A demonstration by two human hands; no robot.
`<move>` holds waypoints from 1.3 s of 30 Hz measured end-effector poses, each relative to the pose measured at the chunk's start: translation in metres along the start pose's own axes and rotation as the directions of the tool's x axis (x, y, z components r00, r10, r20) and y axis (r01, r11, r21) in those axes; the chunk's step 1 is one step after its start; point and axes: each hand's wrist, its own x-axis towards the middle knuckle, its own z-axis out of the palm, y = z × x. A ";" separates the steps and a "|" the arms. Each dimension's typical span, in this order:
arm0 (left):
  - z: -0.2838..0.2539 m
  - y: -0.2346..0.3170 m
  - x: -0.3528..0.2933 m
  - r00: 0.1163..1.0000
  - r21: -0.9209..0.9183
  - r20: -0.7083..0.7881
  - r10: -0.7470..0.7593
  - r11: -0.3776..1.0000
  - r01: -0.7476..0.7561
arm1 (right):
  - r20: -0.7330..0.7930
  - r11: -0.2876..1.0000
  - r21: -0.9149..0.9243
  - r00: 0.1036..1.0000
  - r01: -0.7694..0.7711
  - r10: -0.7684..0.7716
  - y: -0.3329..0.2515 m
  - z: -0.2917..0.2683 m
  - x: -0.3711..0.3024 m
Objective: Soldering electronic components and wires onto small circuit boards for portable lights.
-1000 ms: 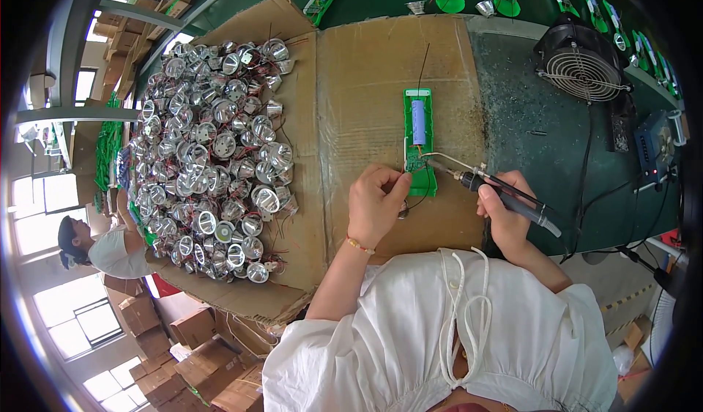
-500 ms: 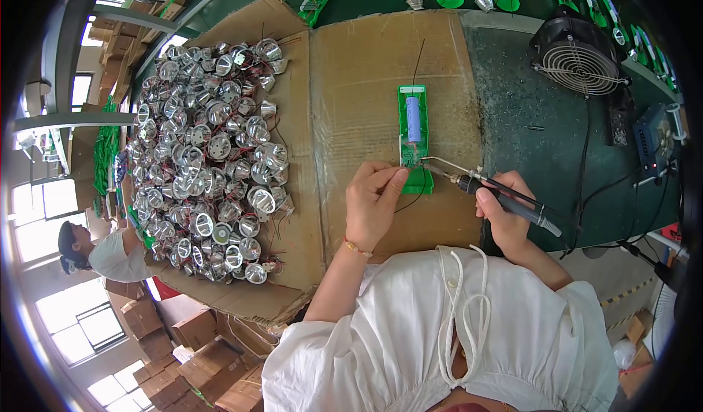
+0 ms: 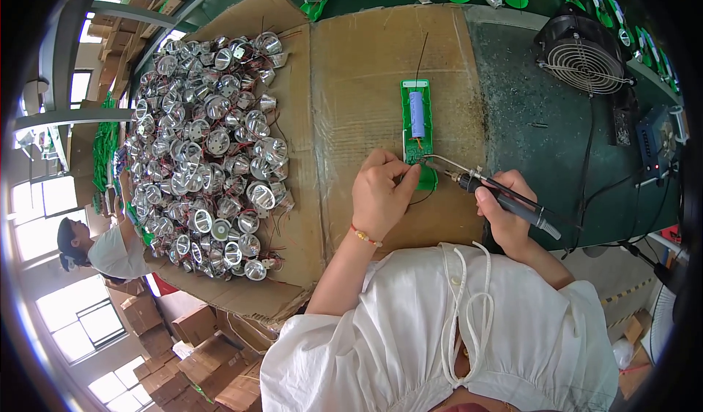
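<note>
A green plastic housing [image 3: 405, 123] lies lengthwise on the cardboard, with a purple cylindrical battery [image 3: 417, 114] and a small green circuit board [image 3: 414, 153] in it. My left hand [image 3: 381, 192] is closed in a pinch at the board's lower end; whatever sits between its fingertips is too small to make out. A thin black wire loops out below those fingertips. My right hand [image 3: 507, 208] grips a soldering iron [image 3: 505, 201] with a thin metal feed tube [image 3: 450, 161] along it. Both the iron's tip and the tube's end reach the board beside my left fingertips.
A cardboard box [image 3: 293, 258] heaped with silver reflector cups [image 3: 217, 142] and wires stands at left. At right are a black fan [image 3: 582, 57] and a blue control box [image 3: 654, 145]. Several green housings line the far edge. Another person [image 3: 110, 247] works at far left.
My left hand has shifted slightly up and right, its pinch closer to the board. The housing sits marginally higher and further right in view. The soldering iron has hardly moved.
</note>
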 end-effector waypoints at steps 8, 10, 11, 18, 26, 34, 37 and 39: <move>-0.002 0.003 0.001 0.993 -0.011 0.037 -0.109 0.994 0.109 | -0.051 0.997 0.074 0.999 -0.014 0.017 -0.001 -0.001 -0.004; -0.003 0.005 0.001 0.991 -0.003 0.050 -0.127 0.992 0.128 | -0.062 0.996 0.094 0.998 0.004 0.002 -0.002 -0.002 -0.003; -0.003 0.004 0.001 0.986 -0.024 0.062 -0.154 0.987 0.156 | -0.078 0.993 0.113 0.997 0.022 -0.013 -0.002 -0.002 -0.002; -0.005 0.007 0.004 0.981 0.059 0.091 -0.174 0.984 0.169 | -0.083 0.994 0.110 0.996 0.018 -0.009 0.004 -0.007 0.003; 0.008 0.029 0.034 0.997 0.442 0.017 0.079 0.894 -0.079 | -0.173 0.998 0.057 0.985 0.029 -0.019 0.017 -0.026 0.017; 0.033 -0.007 0.265 0.966 0.492 -0.223 0.132 0.871 -0.006 | -0.221 0.988 0.140 0.971 -0.062 0.092 0.030 -0.030 0.024; -0.002 -0.028 0.303 0.900 0.665 -0.308 0.307 0.746 -0.027 | -0.204 0.995 0.099 0.979 -0.007 0.027 0.030 -0.030 0.026; -0.026 -0.031 0.309 0.978 0.753 -0.205 -0.037 0.633 0.182 | -0.175 0.991 0.128 0.983 -0.038 0.060 0.025 -0.029 0.028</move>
